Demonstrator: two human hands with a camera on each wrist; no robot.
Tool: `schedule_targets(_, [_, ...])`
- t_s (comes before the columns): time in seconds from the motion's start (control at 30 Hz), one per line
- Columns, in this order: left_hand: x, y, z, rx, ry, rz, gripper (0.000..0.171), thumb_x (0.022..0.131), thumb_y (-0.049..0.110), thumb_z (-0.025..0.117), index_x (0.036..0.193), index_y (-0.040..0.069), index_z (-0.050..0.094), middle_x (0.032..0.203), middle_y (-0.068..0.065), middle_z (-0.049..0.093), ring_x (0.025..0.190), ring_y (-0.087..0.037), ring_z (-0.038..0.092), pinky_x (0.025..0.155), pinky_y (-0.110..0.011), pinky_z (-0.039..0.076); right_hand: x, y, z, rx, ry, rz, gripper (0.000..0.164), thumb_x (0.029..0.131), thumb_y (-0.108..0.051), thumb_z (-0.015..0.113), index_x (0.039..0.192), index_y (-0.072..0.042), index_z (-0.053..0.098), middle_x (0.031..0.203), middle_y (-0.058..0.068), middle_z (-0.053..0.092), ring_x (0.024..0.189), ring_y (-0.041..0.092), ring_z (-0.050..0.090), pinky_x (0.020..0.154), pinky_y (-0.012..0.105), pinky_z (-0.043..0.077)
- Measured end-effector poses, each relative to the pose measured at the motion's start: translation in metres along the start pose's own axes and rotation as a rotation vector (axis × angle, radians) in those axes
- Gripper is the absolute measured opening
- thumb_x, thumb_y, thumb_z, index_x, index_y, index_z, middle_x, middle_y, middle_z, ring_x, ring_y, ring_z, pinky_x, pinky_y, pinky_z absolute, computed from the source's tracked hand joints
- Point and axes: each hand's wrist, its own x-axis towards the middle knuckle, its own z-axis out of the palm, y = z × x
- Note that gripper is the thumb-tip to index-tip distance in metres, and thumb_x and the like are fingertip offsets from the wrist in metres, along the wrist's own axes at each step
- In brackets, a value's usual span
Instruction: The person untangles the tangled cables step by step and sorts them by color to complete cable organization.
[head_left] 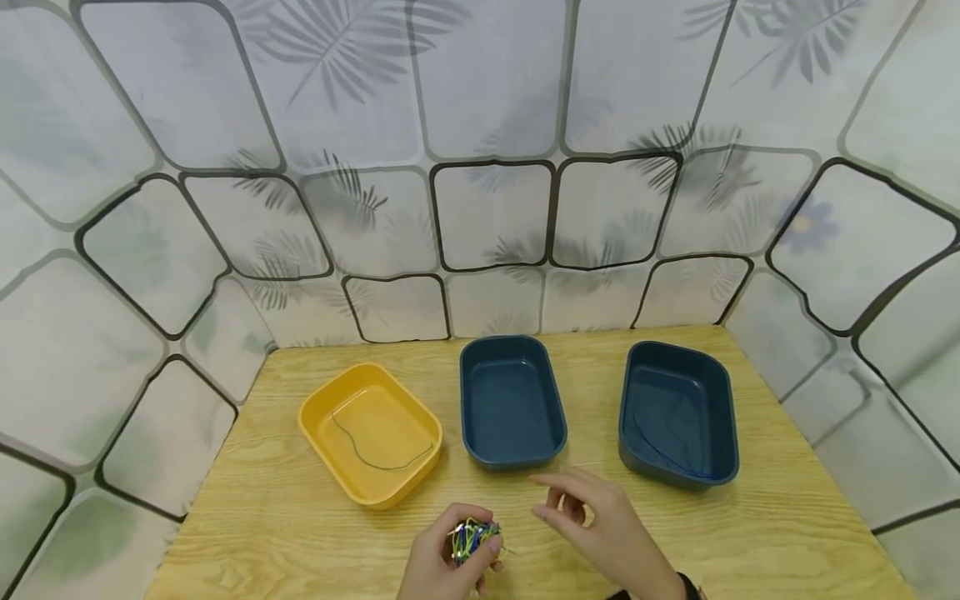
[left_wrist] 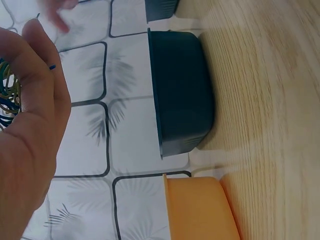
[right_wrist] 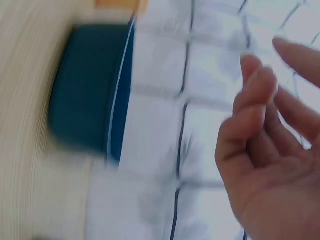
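My left hand (head_left: 435, 560) grips a tangled bundle of thin wires (head_left: 476, 533), blue, yellow-green and white, low in the middle of the head view. Some wire ends stick out past the fingers. In the left wrist view the fingers hide most of the bundle (left_wrist: 9, 97). To the right, my right hand (head_left: 613, 527) hovers in front of the middle dark blue bin (head_left: 512, 404), its fingers loosely bent and thumb apart from the index finger. Nothing shows between those fingers in the right wrist view, where the hand (right_wrist: 272, 155) is seen from the palm side.
A yellow bin (head_left: 367, 408) at left holds one greenish wire (head_left: 384, 468). In the right dark blue bin (head_left: 675, 396) lies blue wire (head_left: 667, 458). All three bins stand on a wood-grain table (head_left: 300, 533), with patterned cloth (head_left: 495, 217) behind and at both sides.
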Motion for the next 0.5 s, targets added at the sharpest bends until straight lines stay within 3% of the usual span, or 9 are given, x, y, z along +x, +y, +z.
schedule_targets(0.13, [-0.001, 0.001, 0.002, 0.016, -0.021, 0.03, 0.027, 0.095, 0.015, 0.072, 0.117, 0.003, 0.062, 0.094, -0.013, 0.067, 0.068, -0.02, 0.069, 0.049, -0.044, 0.058, 0.0, -0.015, 0.015, 0.123, -0.124, -0.091, 0.025, 0.092, -0.008, 0.073, 0.117, -0.011, 0.072, 0.089, -0.008, 0.064, 0.068, 0.002, 0.055, 0.053, 0.021, 0.05])
schedule_targets(0.33, [-0.002, 0.001, 0.003, 0.007, -0.008, 0.034, 0.026, 0.095, 0.014, 0.072, 0.116, 0.003, 0.063, 0.103, -0.016, 0.065, 0.069, -0.023, 0.07, 0.048, -0.04, 0.058, -0.002, -0.014, 0.024, 0.185, -0.171, -0.119, 0.018, 0.094, -0.009, 0.071, 0.111, -0.015, 0.075, 0.091, -0.009, 0.065, 0.069, 0.001, 0.055, 0.054, 0.02, 0.051])
schedule_targets(0.43, [-0.003, 0.001, 0.003, 0.01, 0.0, 0.027, 0.025, 0.095, 0.014, 0.073, 0.115, 0.005, 0.063, 0.101, -0.019, 0.066, 0.065, -0.022, 0.069, 0.048, -0.041, 0.058, -0.003, -0.015, 0.027, 0.192, -0.166, -0.085, 0.015, 0.094, -0.012, 0.071, 0.108, -0.016, 0.075, 0.089, -0.01, 0.065, 0.068, 0.001, 0.056, 0.053, 0.021, 0.051])
schedule_targets(0.5, [-0.003, 0.001, 0.002, 0.022, 0.007, 0.041, 0.025, 0.094, 0.015, 0.073, 0.115, 0.005, 0.063, 0.1, -0.02, 0.066, 0.062, -0.019, 0.067, 0.047, -0.042, 0.057, -0.002, -0.017, 0.028, 0.212, -0.178, -0.007, 0.01, 0.094, -0.015, 0.072, 0.104, -0.017, 0.075, 0.087, -0.01, 0.066, 0.068, 0.002, 0.057, 0.055, 0.022, 0.052])
